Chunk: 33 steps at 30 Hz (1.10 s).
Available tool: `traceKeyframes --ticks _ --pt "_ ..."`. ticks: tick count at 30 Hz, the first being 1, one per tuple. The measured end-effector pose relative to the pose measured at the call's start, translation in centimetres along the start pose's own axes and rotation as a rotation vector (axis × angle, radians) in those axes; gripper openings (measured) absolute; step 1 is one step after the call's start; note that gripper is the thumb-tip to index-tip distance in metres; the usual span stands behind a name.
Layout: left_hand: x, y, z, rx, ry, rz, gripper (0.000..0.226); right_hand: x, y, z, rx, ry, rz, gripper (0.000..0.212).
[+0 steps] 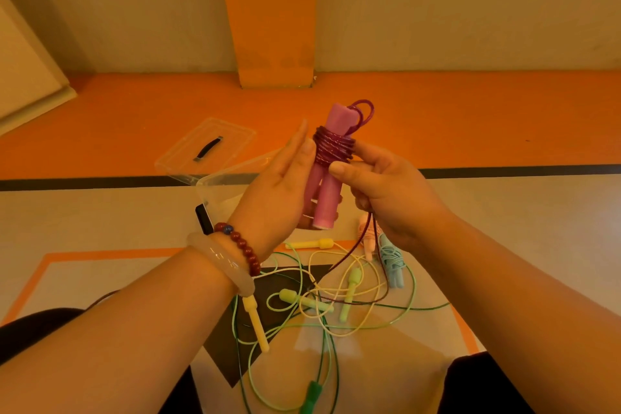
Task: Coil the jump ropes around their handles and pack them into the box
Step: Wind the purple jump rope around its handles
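Pink foam handle pair upright at frame centre, clasped in left hand. Right hand pinches purple glitter cord, mid-coil; slack trails to 6 o'clock. Next, likely: finish wraps, tuck end, drop into clear plastic box at 9 o'clock.

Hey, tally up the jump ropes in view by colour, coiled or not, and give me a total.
Purple rope: 1
Pink rope: 1
Blue rope: 1
Yellow rope: 1
Light green rope: 1
Dark green rope: 1
Total: 6
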State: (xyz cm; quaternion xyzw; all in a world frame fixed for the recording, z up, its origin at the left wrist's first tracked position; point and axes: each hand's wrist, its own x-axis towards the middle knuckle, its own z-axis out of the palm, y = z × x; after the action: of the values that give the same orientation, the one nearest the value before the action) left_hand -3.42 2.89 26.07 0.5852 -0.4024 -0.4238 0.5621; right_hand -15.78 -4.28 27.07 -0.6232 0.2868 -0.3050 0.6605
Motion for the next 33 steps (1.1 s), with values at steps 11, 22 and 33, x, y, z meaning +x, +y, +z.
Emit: traceKeyframes --ticks 11,22,33 --pt "-0.6 0.5 0.3 -0.030 -0.106 0.028 0.044 -0.2 0.0 0.3 -0.186 0.074 -0.037 0.017" --pt "-0.8 0.4 0.6 -0.219 -0.230 -0.125 0.059 -0.3 -0.2 0.2 -0.068 0.074 -0.042 0.022" --pt "-0.7 0.6 -0.1 -0.281 -0.280 -0.168 0.039 0.2 -1.0 -1.9 -0.290 -0.173 -0.054 0.027"
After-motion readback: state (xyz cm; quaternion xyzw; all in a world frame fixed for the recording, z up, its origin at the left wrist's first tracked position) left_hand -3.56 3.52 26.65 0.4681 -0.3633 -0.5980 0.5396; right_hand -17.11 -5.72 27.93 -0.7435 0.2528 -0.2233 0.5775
